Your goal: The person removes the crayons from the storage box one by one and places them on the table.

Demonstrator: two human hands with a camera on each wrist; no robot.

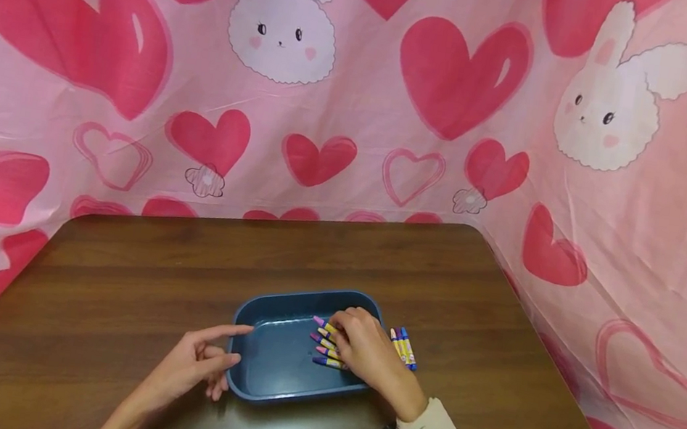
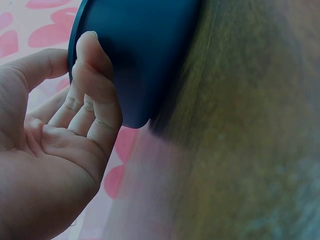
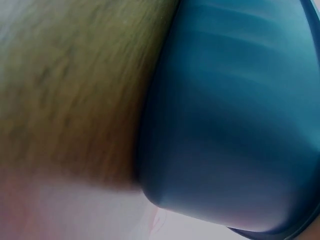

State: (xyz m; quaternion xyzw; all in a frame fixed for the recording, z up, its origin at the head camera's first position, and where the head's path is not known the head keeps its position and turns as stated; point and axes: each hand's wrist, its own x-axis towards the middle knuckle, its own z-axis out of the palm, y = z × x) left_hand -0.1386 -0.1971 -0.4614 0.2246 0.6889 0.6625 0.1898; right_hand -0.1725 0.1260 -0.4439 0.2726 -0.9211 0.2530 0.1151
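A dark blue rectangular tray (image 1: 267, 380) with raised walls stands on the table. Several crayons in yellow wrappers, among them a dark blue crayon (image 1: 328, 362), lie side by side at its right end. My right hand (image 1: 364, 346) is over them with bent fingers, hiding their right ends. Its fingertips are hidden, so I cannot tell whether they pinch a crayon. At the tray's left end, my left hand (image 1: 191, 362) has its index finger stretched over the rim and its thumb at the edge. In the left wrist view, this hand (image 2: 65, 120) overlaps the tray's outer wall (image 2: 145, 55).
More crayons (image 1: 404, 348) lie together on the brown wooden table (image 1: 163, 277), just right of the tray. A pink cloth (image 1: 357, 114) with hearts and rabbits hangs behind and beside the table. Only the tray's outside (image 3: 225, 125) and table show in the right wrist view.
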